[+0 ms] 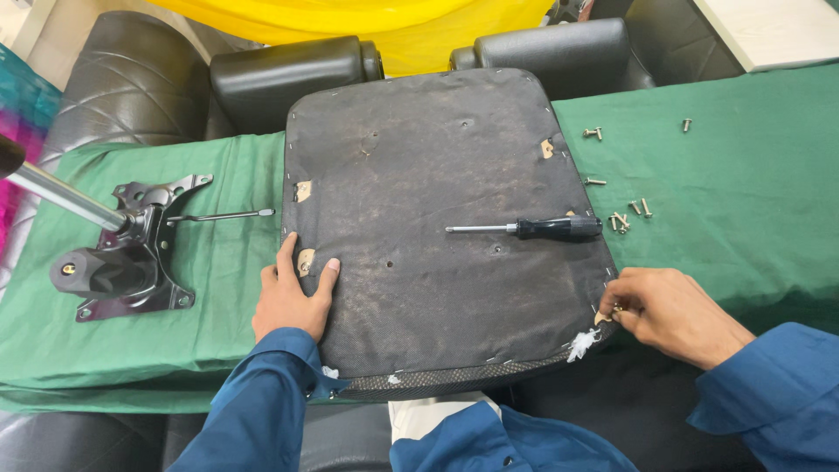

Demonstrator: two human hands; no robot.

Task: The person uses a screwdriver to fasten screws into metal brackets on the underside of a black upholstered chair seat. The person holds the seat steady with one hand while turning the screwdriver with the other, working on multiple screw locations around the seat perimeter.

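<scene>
head view: left hand (293,297) lies flat, fingers spread, on the upturned seat base (437,227); right hand (669,310) fingertips (617,301) pinch small screws (617,308) at its right edge.

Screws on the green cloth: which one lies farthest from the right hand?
The lone screw at the far right, up near the cloth's back edge. The others sit closer to the seat base and the right hand.
</scene>
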